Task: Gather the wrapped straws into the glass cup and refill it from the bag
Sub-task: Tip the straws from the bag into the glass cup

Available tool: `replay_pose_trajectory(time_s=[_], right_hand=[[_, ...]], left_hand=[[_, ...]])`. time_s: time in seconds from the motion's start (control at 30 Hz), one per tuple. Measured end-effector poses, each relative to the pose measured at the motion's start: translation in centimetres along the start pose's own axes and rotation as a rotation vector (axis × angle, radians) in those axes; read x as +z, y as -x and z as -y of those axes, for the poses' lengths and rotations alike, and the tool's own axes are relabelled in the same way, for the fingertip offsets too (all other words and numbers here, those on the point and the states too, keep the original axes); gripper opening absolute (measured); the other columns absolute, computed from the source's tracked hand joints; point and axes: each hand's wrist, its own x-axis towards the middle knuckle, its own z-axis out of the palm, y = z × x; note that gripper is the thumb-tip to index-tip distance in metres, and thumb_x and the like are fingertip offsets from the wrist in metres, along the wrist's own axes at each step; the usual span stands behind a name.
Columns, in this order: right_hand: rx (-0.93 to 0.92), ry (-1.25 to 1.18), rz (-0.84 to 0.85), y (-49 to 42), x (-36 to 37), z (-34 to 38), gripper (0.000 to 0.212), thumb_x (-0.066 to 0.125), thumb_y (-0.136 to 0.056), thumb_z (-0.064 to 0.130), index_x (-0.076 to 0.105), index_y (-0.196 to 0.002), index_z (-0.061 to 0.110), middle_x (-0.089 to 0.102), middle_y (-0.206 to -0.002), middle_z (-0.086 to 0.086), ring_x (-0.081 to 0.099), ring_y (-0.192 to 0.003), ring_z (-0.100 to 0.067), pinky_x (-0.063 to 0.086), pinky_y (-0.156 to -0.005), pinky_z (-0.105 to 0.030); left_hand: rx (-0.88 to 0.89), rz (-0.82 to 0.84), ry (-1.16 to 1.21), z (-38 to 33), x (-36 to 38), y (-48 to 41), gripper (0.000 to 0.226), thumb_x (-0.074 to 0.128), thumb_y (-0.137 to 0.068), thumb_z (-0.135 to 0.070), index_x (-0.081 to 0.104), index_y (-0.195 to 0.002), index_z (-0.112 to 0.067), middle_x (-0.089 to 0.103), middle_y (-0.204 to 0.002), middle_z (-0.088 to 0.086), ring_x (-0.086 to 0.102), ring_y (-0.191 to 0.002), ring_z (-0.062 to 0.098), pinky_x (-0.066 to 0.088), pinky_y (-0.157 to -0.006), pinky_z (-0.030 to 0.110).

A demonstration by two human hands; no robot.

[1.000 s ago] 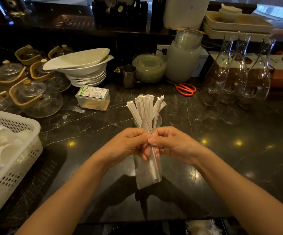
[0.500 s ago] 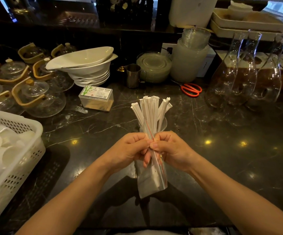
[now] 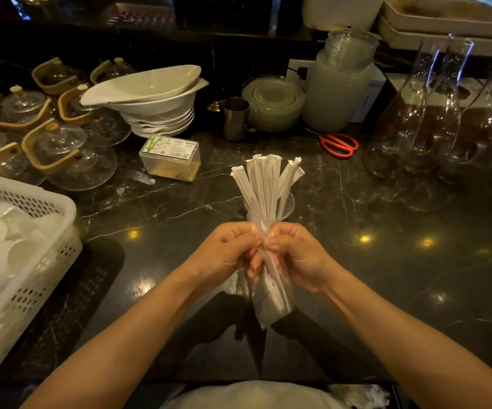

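1. Now at the near edge of the dark marble worktop (image 3: 386, 261): left hand (image 3: 224, 255) and right hand (image 3: 298, 255) side by side, both pinched on the top of a clear plastic bag (image 3: 271, 296) of wrapped straws, as if to tear or pull it open.
2. Just behind the hands, toward mid-worktop: glass cup (image 3: 286, 208), already holding a fan of wrapped straws (image 3: 265, 181) that lean outward past its rim.
3. Bag hanging below the fists, clear of the worktop, white wrappers visible inside.
4. Likely risk: a sudden tear, spilling straws over the near edge; cause, both pinches set at one point with nothing supporting the bottom.
5. Second risk: knuckles jerking forward into the cup and tipping it, top-heavy as it looks.
6. Well apart at the far edge: red scissors (image 3: 339, 143), unused; white basket (image 3: 32, 237) at the left edge.
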Motion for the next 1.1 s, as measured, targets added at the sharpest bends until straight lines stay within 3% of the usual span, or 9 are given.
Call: replay_pose_trajectory(time_s=[0.07,0.13,0.27,0.47,0.6,0.77,0.87,1.0,1.1], right_hand=[[-0.001,-0.069,-0.107,0.0,-0.3,-0.2,0.019,0.063,-0.069,0.019,0.057,-0.051,0.013,0.058,-0.054,-0.012,0.055,-0.054,-0.027,0.047,-0.062,-0.037],[-0.016,-0.020,-0.146,0.2,-0.3,-0.1,0.027,0.053,-0.072,0.011,0.056,-0.046,0.020,0.058,-0.046,0.001,0.055,-0.046,-0.013,0.048,-0.054,-0.026],[0.027,0.256,-0.138,0.8,-0.4,1.3,0.047,0.050,-0.080,-0.008,0.055,-0.044,0.021,0.055,-0.039,0.007,0.050,-0.037,-0.001,0.043,-0.041,-0.012],[0.078,0.681,-0.182,1.8,-1.8,4.3,0.036,0.053,-0.072,-0.012,0.047,-0.047,0.013,0.049,-0.036,0.009,0.046,-0.037,0.000,0.041,-0.042,-0.011],[0.108,0.875,-0.185,2.6,-2.2,5.5,0.036,0.057,-0.067,-0.009,0.041,-0.047,0.017,0.039,-0.045,0.003,0.036,-0.042,-0.004,0.034,-0.046,-0.015],[0.148,1.009,-0.111,3.3,-2.4,6.4,0.035,0.059,-0.065,-0.005,0.041,-0.051,0.020,0.039,-0.049,0.005,0.036,-0.045,-0.003,0.034,-0.046,-0.013],[0.156,1.113,-0.085,3.7,-2.3,6.8,0.031,0.061,-0.065,-0.003,0.043,-0.055,0.020,0.043,-0.055,0.003,0.039,-0.050,-0.005,0.035,-0.050,-0.020],[0.140,1.175,-0.077,3.6,-1.5,7.5,0.035,0.065,-0.067,0.004,0.047,-0.076,0.032,0.051,-0.071,0.008,0.048,-0.057,-0.001,0.042,-0.050,-0.015],[0.117,1.202,-0.046,2.9,-0.3,7.6,0.043,0.069,-0.071,0.018,0.044,-0.097,0.042,0.053,-0.092,0.011,0.058,-0.076,-0.010,0.049,-0.062,-0.020]], left_hand=[[0.015,-0.040,0.096,0.2,0.1,0.1,0.034,0.041,-0.079,-0.013,0.056,-0.050,-0.021,0.059,-0.047,-0.002,0.052,-0.046,0.009,0.049,-0.053,0.020],[-0.003,-0.052,0.087,0.2,0.1,0.3,0.035,0.042,-0.079,-0.014,0.056,-0.047,-0.021,0.058,-0.045,-0.003,0.050,-0.044,0.007,0.047,-0.052,0.018],[-0.039,-0.099,-0.187,-0.9,-0.8,0.9,0.034,0.046,-0.074,-0.011,0.055,-0.043,-0.020,0.056,-0.039,-0.004,0.046,-0.038,0.004,0.042,-0.045,0.014],[-0.020,-0.297,-0.515,-2.8,-2.4,1.8,0.037,0.048,-0.072,0.015,0.048,-0.041,-0.005,0.053,-0.033,-0.001,0.046,-0.034,0.005,0.040,-0.039,0.013],[0.000,-0.393,-0.638,-3.4,-2.1,2.5,0.033,0.053,-0.069,0.012,0.047,-0.040,-0.005,0.052,-0.031,0.000,0.045,-0.033,0.006,0.039,-0.038,0.013],[-0.073,-0.294,-0.713,-4.5,-1.6,2.9,0.032,0.056,-0.069,0.009,0.049,-0.042,-0.007,0.054,-0.033,-0.001,0.048,-0.033,0.004,0.040,-0.037,0.012],[-0.090,-0.268,-0.720,-5.0,-1.1,2.6,0.034,0.056,-0.069,0.009,0.048,-0.040,-0.008,0.054,-0.032,-0.001,0.048,-0.032,0.003,0.040,-0.037,0.012],[-0.073,-0.269,-0.735,-5.3,-0.3,2.0,0.036,0.055,-0.069,0.004,0.047,-0.039,-0.013,0.054,-0.032,-0.002,0.049,-0.033,0.005,0.041,-0.038,0.012],[-0.037,-0.263,-0.750,-5.7,0.2,1.5,0.035,0.056,-0.067,0.000,0.047,-0.037,-0.016,0.054,-0.032,-0.003,0.051,-0.037,0.007,0.043,-0.040,0.013]])
